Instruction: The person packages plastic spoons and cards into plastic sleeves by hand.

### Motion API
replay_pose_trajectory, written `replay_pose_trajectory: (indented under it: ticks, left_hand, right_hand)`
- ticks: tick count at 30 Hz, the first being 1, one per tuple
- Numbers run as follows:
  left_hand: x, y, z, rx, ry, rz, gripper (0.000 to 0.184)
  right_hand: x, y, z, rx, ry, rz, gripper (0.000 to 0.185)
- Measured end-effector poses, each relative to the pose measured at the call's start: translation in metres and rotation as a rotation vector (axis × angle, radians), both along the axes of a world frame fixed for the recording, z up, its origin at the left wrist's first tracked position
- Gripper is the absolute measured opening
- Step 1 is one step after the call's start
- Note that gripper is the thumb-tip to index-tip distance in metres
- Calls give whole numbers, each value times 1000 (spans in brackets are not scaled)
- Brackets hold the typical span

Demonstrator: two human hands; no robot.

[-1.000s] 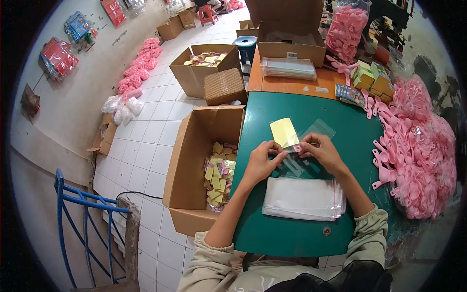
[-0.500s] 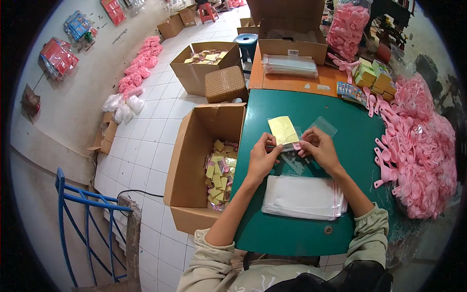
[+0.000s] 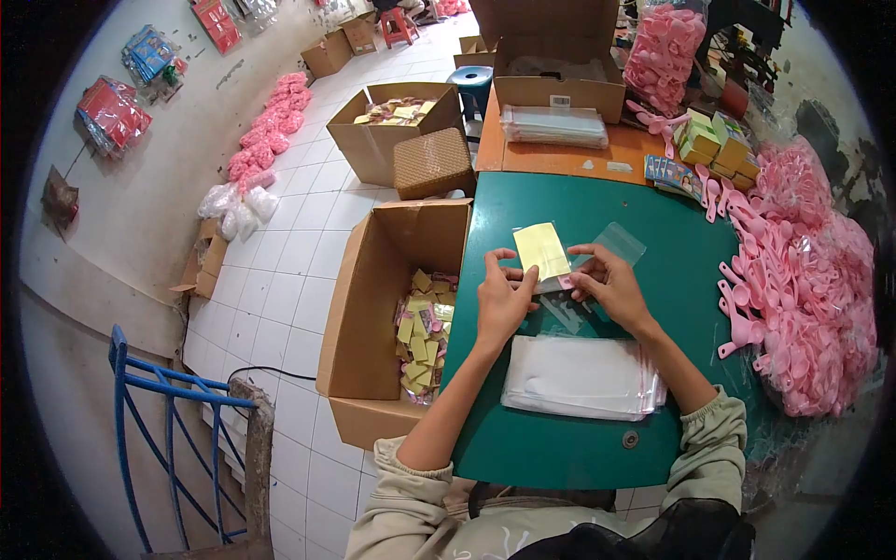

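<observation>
Over the green table, a clear plastic bag with a yellow card (image 3: 538, 247) inside is tilted between my two hands. A bit of pink shows at its lower right corner. My left hand (image 3: 505, 297) grips the lower left edge, thumb lying along the card and index finger raised. At the lower right corner, my right hand (image 3: 609, 285) pinches the bag's edge between thumb and fingers. Beyond my right hand lies an empty clear bag (image 3: 623, 243). Close to my wrists is a stack of clear bags (image 3: 579, 378).
Left of the table stands a cardboard box (image 3: 347, 327) holding many yellow-card packets (image 3: 422, 341). A large heap of pink spoons (image 3: 803, 299) covers the right side. At the back are small yellow boxes (image 3: 714, 145) and more plastic bags (image 3: 554, 126).
My left index finger has lifted and spread away from the packet, while the left thumb has slid up onto the card. The right fingers have shifted slightly at the corner.
</observation>
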State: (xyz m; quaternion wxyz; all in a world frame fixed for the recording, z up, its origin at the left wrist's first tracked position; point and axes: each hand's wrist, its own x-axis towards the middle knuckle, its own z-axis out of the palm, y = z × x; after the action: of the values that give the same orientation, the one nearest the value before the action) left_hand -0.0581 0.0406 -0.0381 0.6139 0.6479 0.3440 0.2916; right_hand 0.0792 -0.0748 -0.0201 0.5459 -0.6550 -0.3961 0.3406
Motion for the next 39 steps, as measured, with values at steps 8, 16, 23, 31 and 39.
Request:
replay_pose_trajectory:
  ticks: [8,16,23,31,39]
  left_hand:
    - [-2,3,-2,-38,36,-24,18]
    - [-11,6,2,11,-21,-31,28]
    - [-80,68,27,449,100,325,35]
    - [-30,30,54,855,342,-41,39]
    - [78,-8,-3,1003,258,-224,68]
  right_hand:
    - [0,0,-12,-30,-96,30,37]
    - [16,0,-7,-86,-161,100,35]
    - [142,-38,4,-60,-1157,-359,28]
    - [236,-92,-56,-495,-1408,-739,33]
    - [237,-92,-33,-728,-1294,-911,9]
